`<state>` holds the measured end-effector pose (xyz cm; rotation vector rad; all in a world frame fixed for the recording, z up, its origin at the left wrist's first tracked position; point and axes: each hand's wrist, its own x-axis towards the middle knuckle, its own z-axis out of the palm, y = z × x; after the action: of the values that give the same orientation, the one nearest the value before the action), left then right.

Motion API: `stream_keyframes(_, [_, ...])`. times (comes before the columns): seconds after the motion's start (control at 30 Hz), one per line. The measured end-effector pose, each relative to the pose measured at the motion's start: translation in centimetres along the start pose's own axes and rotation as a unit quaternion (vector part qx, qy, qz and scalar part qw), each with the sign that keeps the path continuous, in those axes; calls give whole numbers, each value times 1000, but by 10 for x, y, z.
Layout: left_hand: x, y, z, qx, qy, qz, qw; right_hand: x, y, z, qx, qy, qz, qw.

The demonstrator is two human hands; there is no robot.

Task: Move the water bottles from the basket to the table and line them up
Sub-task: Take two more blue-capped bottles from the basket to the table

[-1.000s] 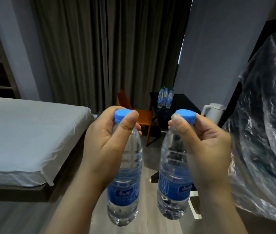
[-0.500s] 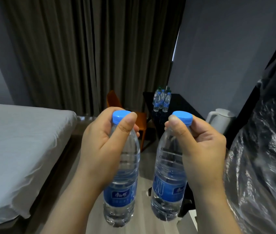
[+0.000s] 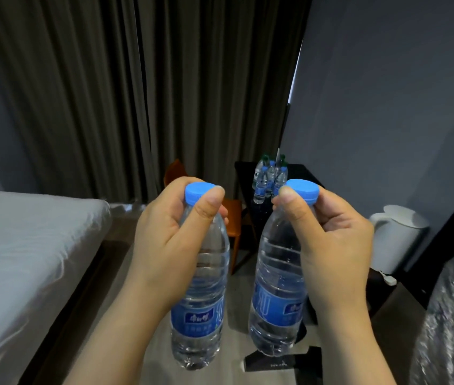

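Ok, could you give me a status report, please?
Left hand grips blue-capped clear plastic bottle; right hand grips its twin. Several bottles on dark table ahead; orange chair beside it.

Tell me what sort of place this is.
Most likely a hotel room or a bedroom. A bed with a white sheet is on the left, heavy dark curtains cover the far wall, and a white electric kettle stands on the right.

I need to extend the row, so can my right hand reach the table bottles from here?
Probably not. The right hand grips a bottle by its neck, and the table bottles stand far across the room, beside the chair. Walking closer looks necessary first.
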<state>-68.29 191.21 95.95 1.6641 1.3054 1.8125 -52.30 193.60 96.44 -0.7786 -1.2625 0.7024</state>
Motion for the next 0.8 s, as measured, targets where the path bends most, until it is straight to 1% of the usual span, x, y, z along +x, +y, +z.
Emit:
stream_keyframes(0.13, [43,-34,19,-7,-12,-5,1000,39,34,11,-7,0,13,1000])
stream_keyframes(0.37, [125,-111,43,-32,-43,-1,999,108,104,41,-26,25,22,999])
stream_keyframes(0.5, [185,-153,51,-48,-66,-18,997,158,142,68,-48,39,17,998])
stream_keyframes(0.67, [260,-202,60,-56,-103,-11,993,214,188,95,-77,85,8,993])
stream_keyframes(0.8, [300,-245,77,-58,-122,-22,991,245,223,104,-87,107,23,990])
